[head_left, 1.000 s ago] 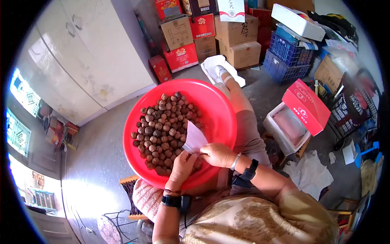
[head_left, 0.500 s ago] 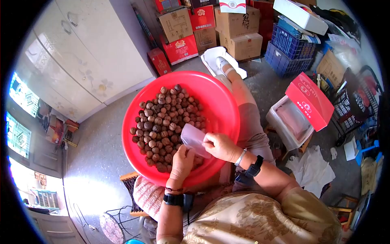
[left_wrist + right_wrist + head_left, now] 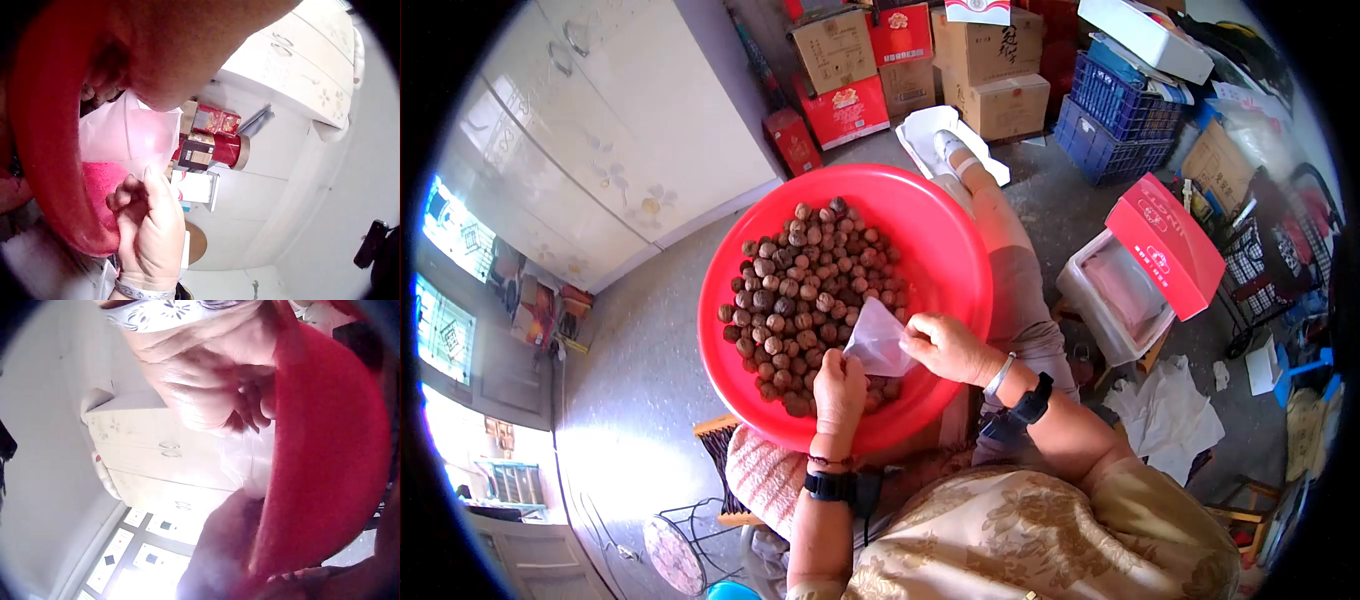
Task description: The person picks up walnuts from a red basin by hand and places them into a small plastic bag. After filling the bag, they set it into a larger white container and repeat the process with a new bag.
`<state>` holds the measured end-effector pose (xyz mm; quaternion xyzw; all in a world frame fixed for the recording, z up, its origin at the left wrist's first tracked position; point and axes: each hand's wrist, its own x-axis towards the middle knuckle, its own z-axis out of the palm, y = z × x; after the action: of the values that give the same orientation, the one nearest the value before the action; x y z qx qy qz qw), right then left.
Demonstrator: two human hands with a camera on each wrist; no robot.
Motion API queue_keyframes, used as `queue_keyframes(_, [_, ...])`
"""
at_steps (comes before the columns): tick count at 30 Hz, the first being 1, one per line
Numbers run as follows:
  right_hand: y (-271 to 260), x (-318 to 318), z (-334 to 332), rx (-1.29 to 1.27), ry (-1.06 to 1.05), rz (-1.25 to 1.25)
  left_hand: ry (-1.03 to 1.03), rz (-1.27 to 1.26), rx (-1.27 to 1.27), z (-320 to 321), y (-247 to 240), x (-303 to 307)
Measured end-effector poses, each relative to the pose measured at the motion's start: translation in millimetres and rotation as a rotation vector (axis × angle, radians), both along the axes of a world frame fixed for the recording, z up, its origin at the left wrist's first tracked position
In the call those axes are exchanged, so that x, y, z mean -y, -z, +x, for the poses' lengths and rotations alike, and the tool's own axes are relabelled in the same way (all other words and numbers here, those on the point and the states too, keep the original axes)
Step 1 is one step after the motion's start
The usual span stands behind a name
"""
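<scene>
A wide red basin [image 3: 945, 240] rests across the person's lap, and a heap of walnuts [image 3: 790, 290] covers much of its floor. Over the near part of the heap, a small translucent plastic bag [image 3: 877, 340] is stretched between the two hands. The left hand [image 3: 840, 392] pinches its lower left edge, fingers curled. From the other side, the right hand [image 3: 948, 348] pinches the bag's right edge between thumb and fingers. In the left wrist view the bag [image 3: 134, 134] spans both hands above the basin's rim; no walnut shows inside it.
An open foam box [image 3: 1115, 300] with a red lid stands to the right, near crumpled white plastic [image 3: 1165, 415]. Stacked cartons [image 3: 990, 60] and blue crates [image 3: 1115, 125] stand at the back. A white cabinet [image 3: 620, 130] is on the left, a round stool [image 3: 675, 555] at lower left.
My hands have moved apart, with the bag now spread wider between them. The right hand shifted rightward and slightly up the view. The walnut heap looks the same.
</scene>
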<state>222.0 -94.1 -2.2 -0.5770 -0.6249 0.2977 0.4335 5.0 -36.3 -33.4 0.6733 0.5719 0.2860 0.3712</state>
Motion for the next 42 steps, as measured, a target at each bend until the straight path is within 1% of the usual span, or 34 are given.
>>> queue_keyframes(2, [2.6, -1.5, 6.0, -0.222, -0.114, -0.067, -0.003, -0.04, -0.082, -0.7, -7.0, 1.0])
queue_keyframes(3, [0.0, -2.5, 8.1, -0.28, -0.135, -0.069, -0.005, -0.045, -0.083, -1.9, -3.4, 0.2])
queue_keyframes(5, [-5.6, -3.1, 7.8, -0.255, -0.105, -0.028, 0.015, 0.092, -0.159, -3.6, 6.1, -2.0])
queue_keyframes(6, [-5.6, -5.3, 7.5, -0.256, -0.104, -0.031, 0.016, 0.089, -0.16, -2.0, 0.7, -2.0])
queue_keyframes(8, [-4.4, -9.0, 6.6, 0.007, 0.01, 0.149, 0.001, -0.083, -0.018, 0.4, -10.7, -0.6])
queue_keyframes(9, [-3.1, -10.0, 7.3, 0.005, 0.011, 0.146, 0.001, -0.085, -0.02, 0.5, -9.7, 0.8])
queue_keyframes(11, [1.0, -13.0, 8.6, 0.237, 0.075, 0.233, -0.005, 0.076, -0.024, 1.4, -7.4, 2.3])
queue_keyframes(12, [4.1, -14.3, 7.0, 0.327, 0.088, 0.275, -0.005, 0.075, -0.025, 0.2, -6.1, 2.8])
queue_keyframes(14, [10.0, -14.8, 6.0, 0.332, 0.101, 0.248, 0.241, 0.186, -0.411, -4.6, -3.5, 5.4])
queue_keyframes(15, [11.6, -15.3, 5.8, 0.339, 0.113, 0.225, 0.241, 0.186, -0.412, -3.9, -5.1, 8.6])
queue_keyframes(17, [15.7, -16.9, 7.8, 0.317, 0.107, 0.197, 0.372, 0.12, -0.681, -2.0, -9.8, 15.2])
queue_keyframes(20, [15.0, -16.1, 7.9, 0.282, 0.101, 0.134, 0.418, 0.131, -0.755, -9.3, 25.1, 4.2])
queue_keyframes(22, [12.3, -15.7, 8.4, 0.269, 0.1, 0.104, 0.438, 0.133, -0.795, -12.8, 38.9, 0.0])
queue_keyframes(25, [8.4, -16.4, 9.4, 0.27, 0.107, 0.157, 0.448, 0.165, -0.744, -16.0, 46.8, -2.4])
queue_keyframes(27, [7.0, -15.7, 9.5, 0.286, 0.109, 0.049, 0.436, 0.187, -0.742, -16.2, 47.9, -2.7])
queue_keyframes(28, [5.1, -15.7, 9.6, 0.288, 0.109, 0.052, 0.435, 0.19, -0.741, -12.4, 34.8, -1.9])
queue_keyframes(30, [1.8, -14.5, 9.4, 0.288, 0.099, 0.038, 0.375, 0.013, -0.627, -6.8, 9.8, 0.6])
queue_keyframes(31, [2.4, -14.2, 9.0, 0.288, 0.1, 0.038, 0.375, 0.013, -0.627, -6.7, 7.2, -0.6])
queue_keyframes(33, [3.4, -14.5, 8.7, 0.301, 0.112, 0.044, 0.161, 0.149, -0.285, -5.9, -1.0, -3.4])
queue_keyframes(34, [3.3, -14.1, 8.4, 0.302, 0.112, 0.045, 0.116, 0.25, -0.224, -4.5, -9.1, -2.0])
queue_keyframes(35, [2.8, -14.0, 8.3, 0.315, 0.107, 0.036, 0.115, 0.252, -0.222, -1.8, -14.3, -2.9])
queue_keyframes(37, [3.8, -14.6, 7.8, 0.327, 0.1, 0.029, 0.028, -0.064, 0.283, 4.0, -26.7, -4.9])
queue_keyframes(38, [6.2, -15.0, 7.9, 0.325, 0.099, 0.044, 0.069, -0.12, 0.298, 5.9, -33.8, -4.3])
queue_keyframes(39, [7.7, -14.9, 7.9, 0.324, 0.098, 0.059, 0.068, -0.12, 0.298, 10.1, -37.2, -5.6])
queue_keyframes(41, [9.8, -14.1, 7.8, 0.331, 0.102, 0.077, 0.249, 0.016, 0.348, 16.5, -40.3, -7.7])
queue_keyframes(42, [9.8, -14.3, 7.8, 0.338, 0.107, 0.096, 0.321, 0.051, 0.335, 19.3, -36.2, -12.7])
